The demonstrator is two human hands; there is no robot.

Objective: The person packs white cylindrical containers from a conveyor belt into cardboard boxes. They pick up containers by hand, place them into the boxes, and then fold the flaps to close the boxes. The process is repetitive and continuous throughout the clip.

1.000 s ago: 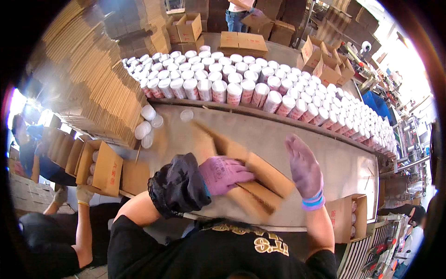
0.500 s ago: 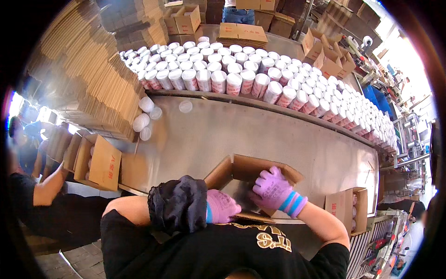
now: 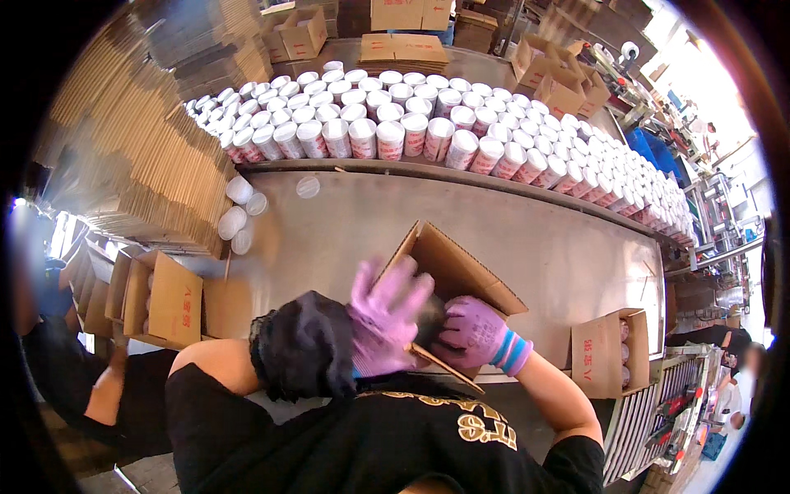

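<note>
An open cardboard box [image 3: 473,267] stands tilted on the near part of the metal table, its opening facing me and its inside partly dark. Gloved in purple, my right hand [image 3: 475,331] has its fingers curled in at the box's near right side, over a lower flap [image 3: 444,367]. My left hand [image 3: 385,313], in a matching glove with a black sleeve cover [image 3: 303,346] behind it, is raised at the box's left edge. Its fingers are spread and slightly blurred, with nothing seen in them. My hands hide part of the box's opening.
Rows of white-lidded cans [image 3: 389,140] line the table's far side. Loose clear lids [image 3: 233,222] lie at left beside stacked flat cardboard [image 3: 132,148]. Filled cartons stand left [image 3: 177,303] and right [image 3: 605,354], the right one by a roller conveyor [image 3: 634,445]. Another person's arm [image 3: 107,387] is at far left.
My left hand has come up out of the box's near left side and spread its fingers. The box has turned and tilted. My right hand has moved down from its far right flap.
</note>
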